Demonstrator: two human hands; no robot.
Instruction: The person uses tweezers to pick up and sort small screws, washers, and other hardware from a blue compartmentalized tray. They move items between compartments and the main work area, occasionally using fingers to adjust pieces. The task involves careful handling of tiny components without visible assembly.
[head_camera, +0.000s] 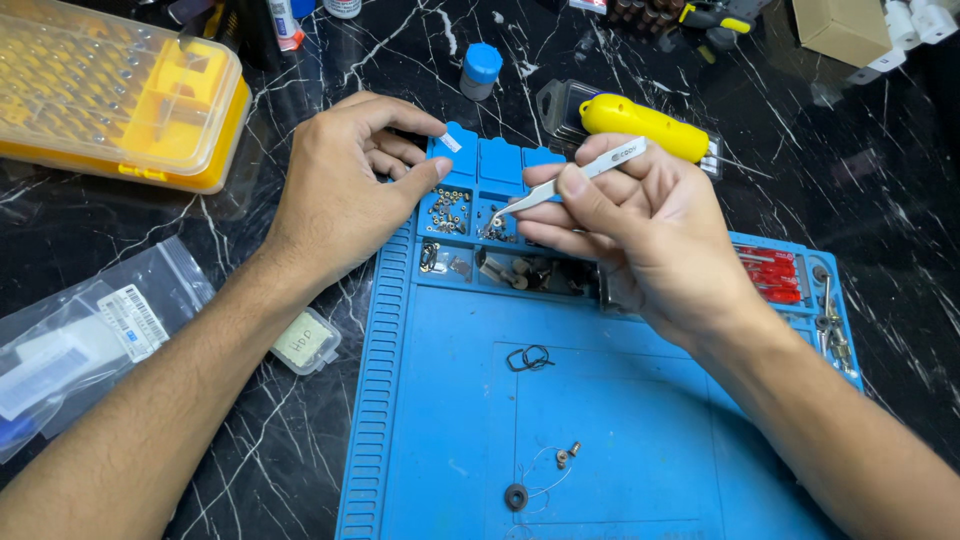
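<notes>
Right hand: pinched around a pair of silver tweezers, tips down in a small compartment near the mat's far edge.
Tweezer tips: among tiny dark screws; whether one is caught, cannot tell.
Left hand: resting at the mat's far left corner, fingers curled, holding nothing, index tip on a white scrap lying on a raised blue block.
Neighbouring compartment: little brass-coloured screws, just left of the tweezer tips, beside the left thumb.
Blue mat: ribbed along its left edge, tray row along the far edge, flat work area toward the near edge.
Flat area: black wire loop near the middle; two small screws and a black washer nearer the near edge.
Right edge of mat: red pieces in a slot.
Beyond the mat's far edge: yellow-handled tool on a clear case, small blue-capped bottle.
Table's far left corner: yellow bit case with clear lid.
Table's left edge: clear plastic bags; small clear box just beside the mat.
</notes>
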